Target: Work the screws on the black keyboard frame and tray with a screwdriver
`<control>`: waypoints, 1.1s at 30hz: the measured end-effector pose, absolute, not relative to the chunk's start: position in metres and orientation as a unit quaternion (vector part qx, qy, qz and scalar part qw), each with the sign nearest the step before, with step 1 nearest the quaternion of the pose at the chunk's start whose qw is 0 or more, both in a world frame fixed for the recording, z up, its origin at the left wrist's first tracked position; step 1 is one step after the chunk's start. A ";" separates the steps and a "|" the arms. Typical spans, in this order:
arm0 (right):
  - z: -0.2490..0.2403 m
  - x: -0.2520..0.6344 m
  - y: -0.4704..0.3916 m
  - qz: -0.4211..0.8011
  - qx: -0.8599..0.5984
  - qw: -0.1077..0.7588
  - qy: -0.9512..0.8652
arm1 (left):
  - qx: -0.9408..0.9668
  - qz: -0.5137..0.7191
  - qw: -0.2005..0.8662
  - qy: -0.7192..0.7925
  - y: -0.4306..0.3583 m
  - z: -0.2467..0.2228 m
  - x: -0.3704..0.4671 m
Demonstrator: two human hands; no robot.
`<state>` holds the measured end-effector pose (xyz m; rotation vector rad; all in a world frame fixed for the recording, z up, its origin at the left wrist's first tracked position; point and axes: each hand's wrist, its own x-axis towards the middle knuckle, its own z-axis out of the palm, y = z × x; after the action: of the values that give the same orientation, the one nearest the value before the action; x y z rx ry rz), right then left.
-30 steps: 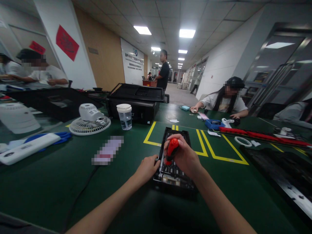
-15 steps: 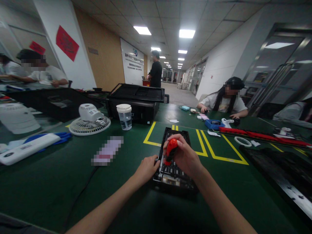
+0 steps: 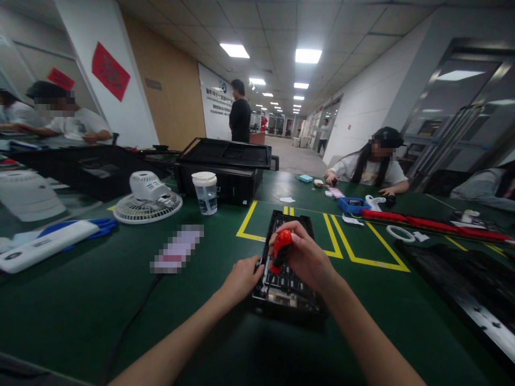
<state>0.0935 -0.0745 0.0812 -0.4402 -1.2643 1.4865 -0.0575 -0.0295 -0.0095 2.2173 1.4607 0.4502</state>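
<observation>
A black rectangular device (image 3: 290, 287) with an open, patterned inside lies on the green table (image 3: 181, 321) in front of me. My right hand (image 3: 308, 257) is wrapped round the red and black handle of a tool (image 3: 284, 247), which stands over the left part of the device. The tool's tip is hidden. My left hand (image 3: 242, 276) rests at the device's left edge, thumb and fingers closed on that edge.
Beyond the device are yellow tape outlines (image 3: 378, 262), a lidded cup (image 3: 205, 194) and a black case (image 3: 225, 179). A white fan (image 3: 148, 198) stands left. Black panels (image 3: 462, 289) lie right. A person (image 3: 374, 161) sits across the table.
Both my hands and the device have hardly moved; the tool's handle looks slightly turned. In the background, the standing person has moved left.
</observation>
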 end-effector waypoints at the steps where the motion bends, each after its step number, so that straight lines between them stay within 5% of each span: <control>1: 0.081 0.094 -0.075 0.626 -0.184 0.538 -0.533 | 0.802 0.161 0.222 0.531 -0.030 -0.009 -0.057; 33: 0.087 0.107 -0.076 0.553 -0.244 0.536 -0.589 | 0.815 0.180 0.210 0.508 -0.022 -0.023 -0.058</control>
<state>0.1074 -0.0764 0.0866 -0.5809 -1.4017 1.3175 -0.0584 -0.0220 -0.0233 2.2669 1.4135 0.5013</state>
